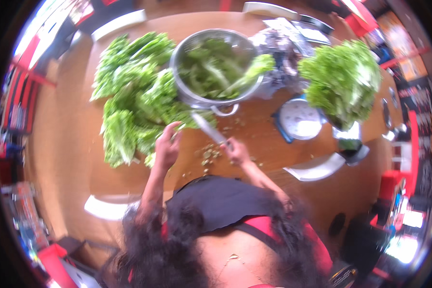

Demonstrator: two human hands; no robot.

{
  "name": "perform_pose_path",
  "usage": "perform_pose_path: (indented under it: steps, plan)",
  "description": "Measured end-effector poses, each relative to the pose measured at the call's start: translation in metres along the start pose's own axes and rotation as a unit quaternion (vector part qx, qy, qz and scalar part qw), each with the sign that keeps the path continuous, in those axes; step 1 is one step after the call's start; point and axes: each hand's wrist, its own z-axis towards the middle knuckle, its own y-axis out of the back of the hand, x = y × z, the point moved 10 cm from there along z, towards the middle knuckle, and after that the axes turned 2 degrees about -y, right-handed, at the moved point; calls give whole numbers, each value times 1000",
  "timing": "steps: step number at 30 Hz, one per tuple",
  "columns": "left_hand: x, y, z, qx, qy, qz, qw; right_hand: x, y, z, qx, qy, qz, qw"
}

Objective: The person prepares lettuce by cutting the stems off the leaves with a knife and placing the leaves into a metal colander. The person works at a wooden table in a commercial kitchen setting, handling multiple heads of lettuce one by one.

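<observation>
My right hand grips the handle of a kitchen knife, its blade slanting up and left to just below the pot. My left hand is at the right edge of a large pile of green lettuce leaves, fingers partly curled. Blur hides whether a leaf is between those fingers. Beyond the knife stands a big metal stockpot with a loop handle facing me. Lettuce leaves lie inside it, one long leaf reaching over its right rim. Small pale cut pieces are scattered on the wooden table between my hands.
Right of the pot are crumpled plastic bags and a round white dish on a blue base. A large lettuce head stands at the table's right side, near a dark-and-clear container. White chair backs ring the wooden table.
</observation>
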Motion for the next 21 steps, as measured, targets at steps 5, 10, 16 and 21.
perform_pose_path:
  steps: [5, 10, 16, 21]
  plan:
    - [-1, -32, -10, 118, 28, -12, 992, 85, 37, -13, -148, 284, 28, 947]
    - [-75, -59, -3, 236, 3, -279, 931, 194, 125, -36, -43, 380, 157, 911]
    - [-81, 58, 28, -46, -92, -235, 967, 207, 418, -86, -545, 385, 62, 742]
    - [-23, 45, 14, 11, 0, -246, 969, 118, 559, -78, -707, 244, -14, 664]
